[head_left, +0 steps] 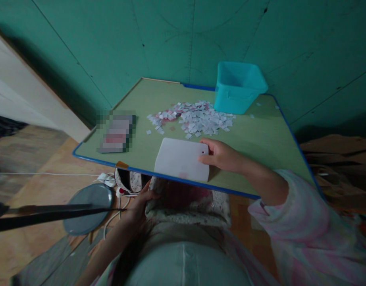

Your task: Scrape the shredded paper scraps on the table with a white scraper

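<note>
My right hand (220, 155) is closed on the right edge of a flat white plastic scraper (180, 159), which has a small hole near that edge. The scraper lies low over the table's near side, its front edge at the blue rim. Just below the rim, my left hand (141, 200) grips the left side of an open, speckled fabric bag (189, 217); its dark reddish inside shows, and the fingers are partly hidden. Beyond the scraper, a loose pile of small white and pink paper squares (202, 117) spreads over the tabletop.
A turquoise plastic bin (238, 91) stands at the back right of the green table (254, 147). A phone-like blurred object (117, 134) lies at the left. On the floor are a round grey stool (87, 210) and white cables (107, 178). A green wall (171, 39) closes off the back.
</note>
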### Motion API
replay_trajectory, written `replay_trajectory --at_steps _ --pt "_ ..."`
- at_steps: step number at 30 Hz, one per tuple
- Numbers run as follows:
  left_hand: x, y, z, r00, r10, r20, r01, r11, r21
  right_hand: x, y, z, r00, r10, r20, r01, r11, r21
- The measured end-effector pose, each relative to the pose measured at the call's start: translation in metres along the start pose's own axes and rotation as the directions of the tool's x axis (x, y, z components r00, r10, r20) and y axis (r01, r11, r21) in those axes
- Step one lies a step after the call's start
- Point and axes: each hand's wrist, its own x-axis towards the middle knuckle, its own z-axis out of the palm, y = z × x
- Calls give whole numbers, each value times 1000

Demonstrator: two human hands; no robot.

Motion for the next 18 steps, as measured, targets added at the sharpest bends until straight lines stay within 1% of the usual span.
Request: replay_trajectory --at_steps 4,12,18 --pt "0 1 3 1000 -7 15 7 1000 -19 -1 0 1 1000 -16 24 16 1000 16" --pt "1 0 0 1000 -10 7 10 1000 -29 -2 -2 1 999 -25 44 24 999 32" --pt "2 -1 2 999 -21 32 22 999 -26 -5 -4 2 997 -31 76 28 999 38"
